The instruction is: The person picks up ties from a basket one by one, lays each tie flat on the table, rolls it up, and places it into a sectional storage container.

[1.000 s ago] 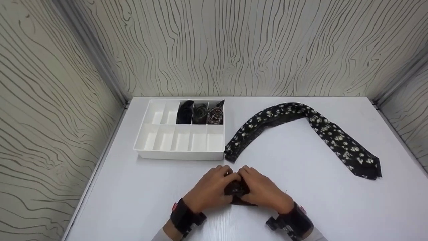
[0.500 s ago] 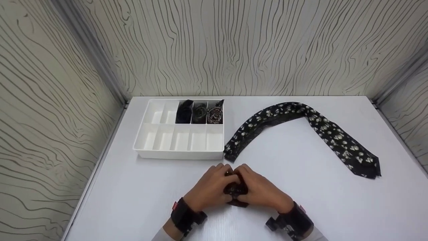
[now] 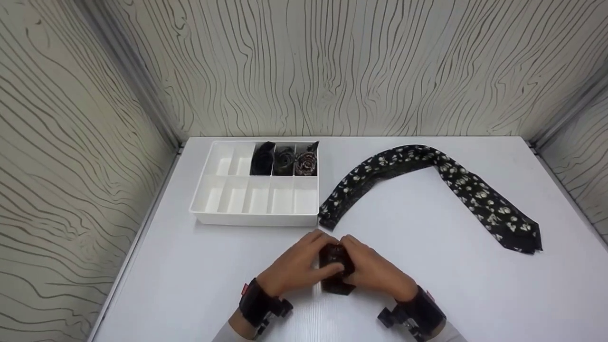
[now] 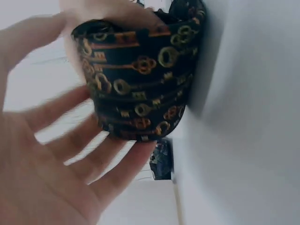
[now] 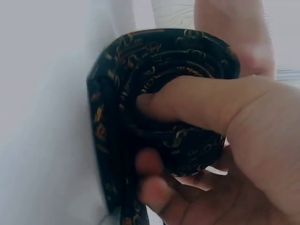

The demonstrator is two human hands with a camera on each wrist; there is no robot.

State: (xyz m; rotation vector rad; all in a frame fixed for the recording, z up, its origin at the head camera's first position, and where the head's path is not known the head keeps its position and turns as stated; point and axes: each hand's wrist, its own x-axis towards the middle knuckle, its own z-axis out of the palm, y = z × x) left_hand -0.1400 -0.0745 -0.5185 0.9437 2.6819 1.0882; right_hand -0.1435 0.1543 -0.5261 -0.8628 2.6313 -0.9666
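A dark necktie (image 3: 335,282) with a key print is wound into a coil near the table's front. My right hand (image 3: 375,273) grips the coil from the right, its thumb (image 5: 187,101) pushed into the centre of the windings and its fingers curled about the side. My left hand (image 3: 297,263) lies against the other side with fairly straight, spread fingers (image 4: 75,140), and its thumb reaches over the coil in the head view. A short flat length of the tie leaves the coil in the right wrist view. The left fingertips are partly hidden behind the coil.
A white divided tray (image 3: 256,220) stands at back left; rolled ties (image 3: 284,161) fill three rear compartments. A black floral tie (image 3: 479,194) lies in an arch across the right side, one end against the tray. Wood-grain panels (image 3: 304,71) surround the table.
The coil has turned a little between my hands. My left fingers have loosened and straightened, and the left thumb has swung out over the coil. My right hand has hardly moved.
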